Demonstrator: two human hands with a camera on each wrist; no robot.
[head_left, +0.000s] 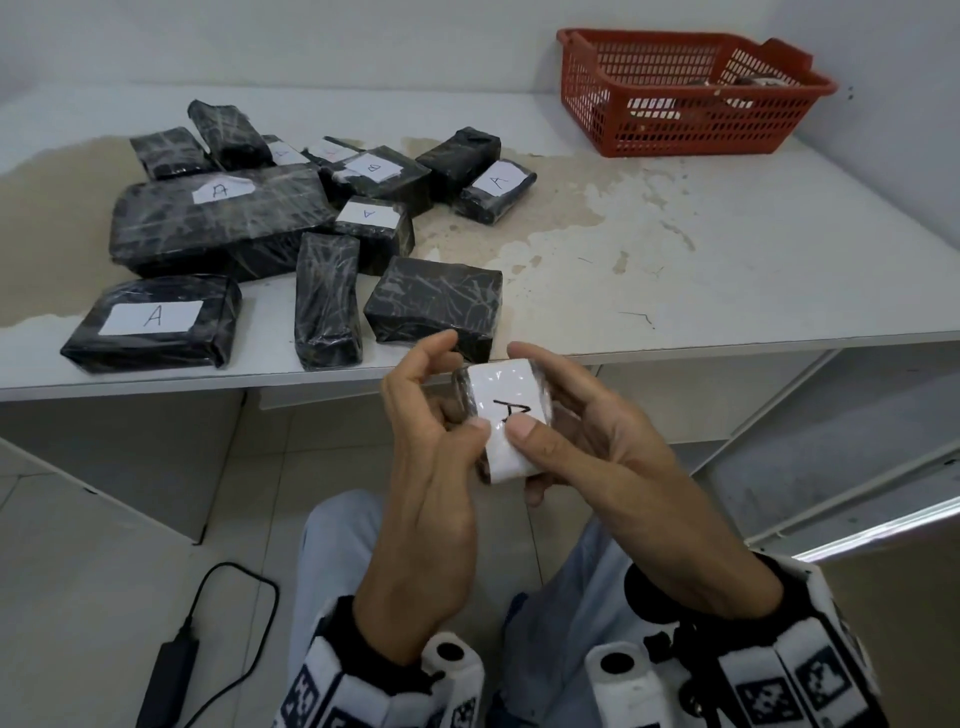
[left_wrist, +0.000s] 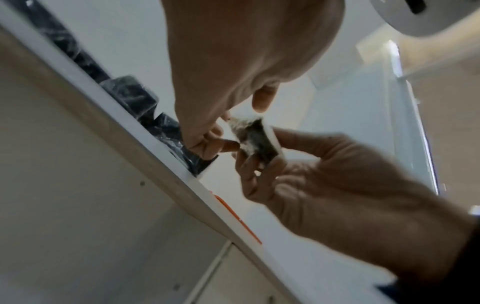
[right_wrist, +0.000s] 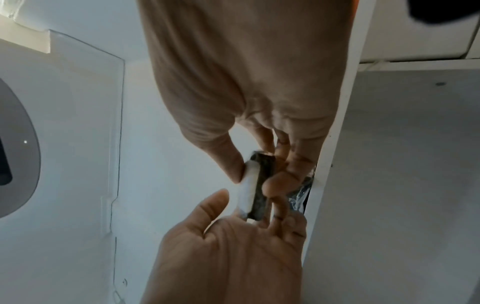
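Observation:
Both hands hold one small black-wrapped package (head_left: 511, 410) in front of the table's near edge, above my lap. Its white label faces up, and a thumb partly covers the black handwritten letter. My left hand (head_left: 441, 410) pinches its left side, thumb on the label's edge and fingers curled behind. My right hand (head_left: 571, 415) grips the right side, thumb on the label and fingers wrapped underneath. The left wrist view shows the package (left_wrist: 257, 142) end-on between the two hands. In the right wrist view the package (right_wrist: 255, 185) is edge-on, pinched by my right hand (right_wrist: 259, 168).
Several black wrapped packages, some labelled A (head_left: 150, 317) or B (head_left: 374, 169), lie on the left half of the stained white table (head_left: 727, 260). A red basket (head_left: 691, 88) holding a few items stands at the back right. A black power bank with its cable (head_left: 171, 670) lies on the floor.

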